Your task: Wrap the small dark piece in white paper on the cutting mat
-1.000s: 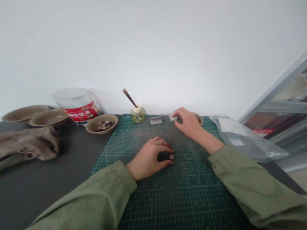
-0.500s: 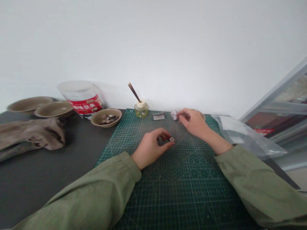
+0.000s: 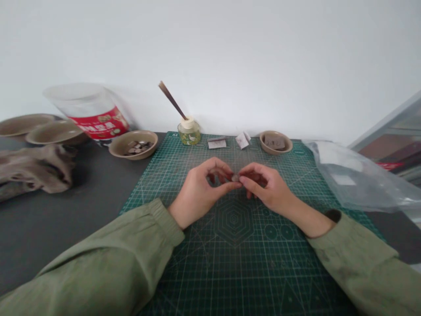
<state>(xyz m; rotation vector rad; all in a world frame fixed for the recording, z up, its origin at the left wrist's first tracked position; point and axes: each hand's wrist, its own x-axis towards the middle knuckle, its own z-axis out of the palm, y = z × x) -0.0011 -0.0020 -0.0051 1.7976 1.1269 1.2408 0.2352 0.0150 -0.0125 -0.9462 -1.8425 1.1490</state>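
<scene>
Over the green cutting mat [image 3: 230, 267], my left hand [image 3: 205, 186] pinches a small grey-brown block [image 3: 235, 177] between thumb and fingertips. My right hand [image 3: 268, 186] meets it from the other side, its thumb and forefinger closed at the block's right edge. Both hands hide part of the block, so its full shape does not show. Behind them on the mat lie a folded piece of paper [image 3: 243, 140] and a flat grey-and-white folded piece [image 3: 217, 142].
Small blocks lie in a tan bowl [image 3: 115, 149] at left; another bowl [image 3: 276, 151] at right holds a brown slab. A glass jar [image 3: 189, 134] with a brush stands at the back. A plastic tub [image 3: 98, 118], a brown cloth [image 3: 36, 169] and a clear bag [image 3: 371, 184] flank the mat.
My right hand has come away from the folded paper, toward me, to meet the block in my left hand. The bowl at back right is now uncovered. The camera view has shifted.
</scene>
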